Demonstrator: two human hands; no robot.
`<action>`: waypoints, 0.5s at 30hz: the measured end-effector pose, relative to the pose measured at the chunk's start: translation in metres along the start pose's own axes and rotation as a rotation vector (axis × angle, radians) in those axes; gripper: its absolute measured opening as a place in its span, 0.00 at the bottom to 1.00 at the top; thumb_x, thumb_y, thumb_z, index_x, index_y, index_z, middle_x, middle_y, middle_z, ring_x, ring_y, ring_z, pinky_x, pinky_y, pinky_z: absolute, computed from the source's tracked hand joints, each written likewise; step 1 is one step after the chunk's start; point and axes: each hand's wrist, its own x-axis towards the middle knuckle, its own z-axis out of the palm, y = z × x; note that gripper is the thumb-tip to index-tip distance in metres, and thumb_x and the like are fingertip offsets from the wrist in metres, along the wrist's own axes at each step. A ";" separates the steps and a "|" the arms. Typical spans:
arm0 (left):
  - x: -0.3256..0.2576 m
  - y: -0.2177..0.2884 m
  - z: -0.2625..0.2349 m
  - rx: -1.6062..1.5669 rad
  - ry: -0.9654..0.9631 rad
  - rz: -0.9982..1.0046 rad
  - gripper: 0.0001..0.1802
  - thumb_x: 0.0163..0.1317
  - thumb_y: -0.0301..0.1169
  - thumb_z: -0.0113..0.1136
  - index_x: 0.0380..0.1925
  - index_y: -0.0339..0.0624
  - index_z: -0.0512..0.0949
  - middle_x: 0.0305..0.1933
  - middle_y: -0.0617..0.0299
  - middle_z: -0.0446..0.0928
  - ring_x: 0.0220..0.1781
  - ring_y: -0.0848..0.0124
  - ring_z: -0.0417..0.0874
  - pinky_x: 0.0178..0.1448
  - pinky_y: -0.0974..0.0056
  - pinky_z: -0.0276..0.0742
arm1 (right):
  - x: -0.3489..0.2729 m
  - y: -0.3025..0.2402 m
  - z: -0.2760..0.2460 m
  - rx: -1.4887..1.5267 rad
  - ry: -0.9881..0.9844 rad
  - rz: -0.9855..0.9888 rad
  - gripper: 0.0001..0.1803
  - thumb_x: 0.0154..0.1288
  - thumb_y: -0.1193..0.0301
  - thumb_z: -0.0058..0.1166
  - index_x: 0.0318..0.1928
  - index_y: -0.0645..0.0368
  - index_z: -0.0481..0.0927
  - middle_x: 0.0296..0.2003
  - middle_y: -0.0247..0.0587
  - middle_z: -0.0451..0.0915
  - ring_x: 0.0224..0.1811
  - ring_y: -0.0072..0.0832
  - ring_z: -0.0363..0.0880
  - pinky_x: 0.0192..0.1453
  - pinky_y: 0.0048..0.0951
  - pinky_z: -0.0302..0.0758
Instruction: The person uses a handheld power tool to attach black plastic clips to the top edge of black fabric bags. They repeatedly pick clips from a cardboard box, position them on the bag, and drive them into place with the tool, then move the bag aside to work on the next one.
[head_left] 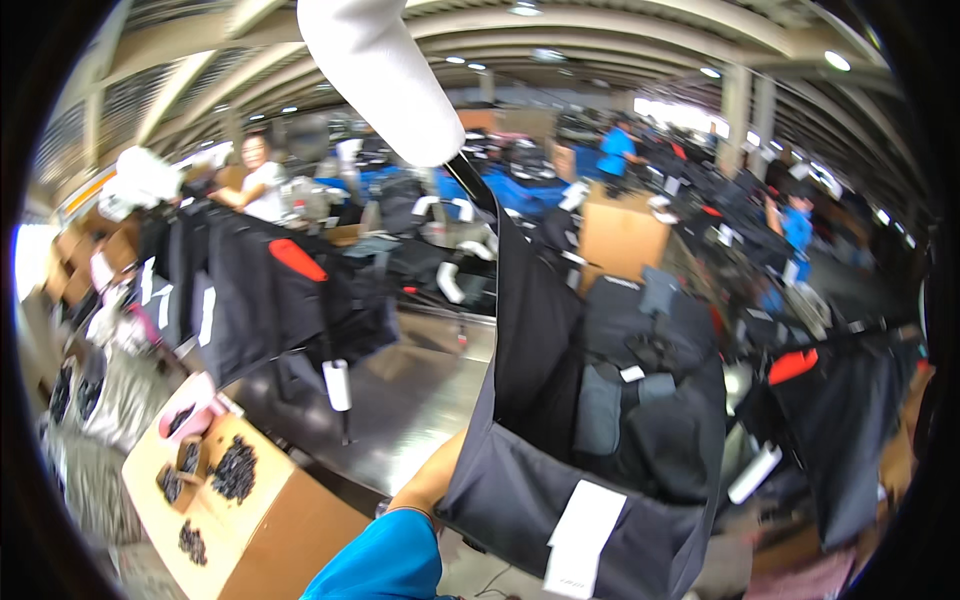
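A black fabric piece [585, 475] stands near, right of the shiny table [430, 385], its long axis slanting up and left along the white-wrapped pole [385, 80]. The left forearm [435, 487] passes behind it; neither hand shows, so their grip cannot be told.

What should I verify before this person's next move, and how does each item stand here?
1. Left hand's grip: cannot tell; the bare forearm passes behind the black fabric carrier, hiding the hand.
2. Right hand visible: not ok; it does not show.
3. White wrap on the carrier's black bar: ok, it covers the upper part.
4. White tag on the carrier: ok, it lies across the front panel.
5. Small black parts supported: ok, piled on top of the carton.
6. Carrier's fastenings: cannot tell; none shows clearly.
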 end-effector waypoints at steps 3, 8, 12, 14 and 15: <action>-0.016 0.013 -0.059 0.099 0.102 0.004 0.15 0.64 0.33 0.54 0.46 0.35 0.76 0.37 0.52 0.77 0.40 0.66 0.78 0.49 0.63 0.74 | 0.019 -0.005 0.046 -0.139 -0.102 0.094 0.32 0.64 0.53 0.54 0.63 0.58 0.69 0.39 0.39 0.76 0.30 0.26 0.76 0.35 0.28 0.75; -0.035 0.010 -0.161 0.212 0.276 -0.027 0.16 0.63 0.34 0.55 0.47 0.36 0.76 0.39 0.51 0.78 0.42 0.64 0.78 0.50 0.62 0.74 | 0.028 0.009 0.116 -0.314 -0.189 0.187 0.31 0.65 0.55 0.53 0.62 0.60 0.68 0.41 0.41 0.77 0.30 0.29 0.77 0.35 0.29 0.77; -0.044 0.015 -0.223 0.331 0.344 -0.014 0.17 0.62 0.35 0.56 0.48 0.36 0.76 0.41 0.51 0.78 0.44 0.63 0.79 0.51 0.62 0.74 | 0.022 0.050 0.159 -0.396 -0.253 0.223 0.30 0.66 0.56 0.52 0.62 0.61 0.68 0.43 0.43 0.77 0.30 0.30 0.78 0.35 0.31 0.78; -0.050 0.015 -0.252 0.400 0.375 -0.017 0.18 0.62 0.35 0.56 0.48 0.37 0.76 0.41 0.51 0.78 0.45 0.62 0.79 0.52 0.61 0.74 | 0.018 0.070 0.177 -0.452 -0.275 0.247 0.30 0.66 0.56 0.51 0.62 0.62 0.67 0.44 0.43 0.78 0.30 0.31 0.79 0.35 0.32 0.78; -0.055 0.014 -0.269 0.438 0.388 -0.023 0.18 0.62 0.36 0.56 0.49 0.37 0.76 0.42 0.51 0.78 0.45 0.62 0.79 0.52 0.61 0.74 | 0.015 0.083 0.184 -0.481 -0.285 0.267 0.29 0.67 0.56 0.51 0.62 0.62 0.67 0.45 0.44 0.78 0.30 0.32 0.79 0.35 0.32 0.79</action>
